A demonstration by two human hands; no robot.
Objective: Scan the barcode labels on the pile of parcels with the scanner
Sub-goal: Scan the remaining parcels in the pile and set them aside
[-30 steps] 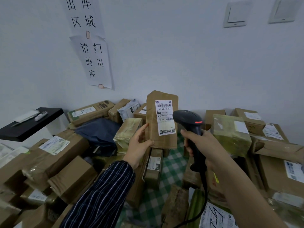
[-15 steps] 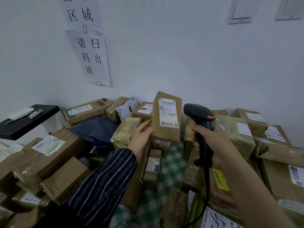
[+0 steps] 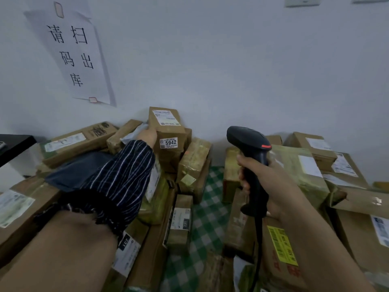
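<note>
Black scanner (image 3: pixel 250 142) upright in the right hand (image 3: pixel 273 182), fingers wrapped tight round its handle, head pointing towards the wall, cable (image 3: pixel 257 249) trailing down beneath. Left of the scanner and further back, the left hand (image 3: pixel 147 134), striped sleeve (image 3: pixel 126 175) behind it, clasps the edge of a brown parcel (image 3: pixel 168 131) standing on end against the wall, white label (image 3: pixel 167 120) facing out. Heaped parcels (image 3: pixel 195 163) crowd both sides of the scanner, green checked cloth (image 3: pixel 210 207) showing below-left. Paper sign (image 3: pixel 77 60) high to the scanner's left.

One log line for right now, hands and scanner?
left hand: holds brown parcel by wall | right hand: grips scanner, raised
</note>
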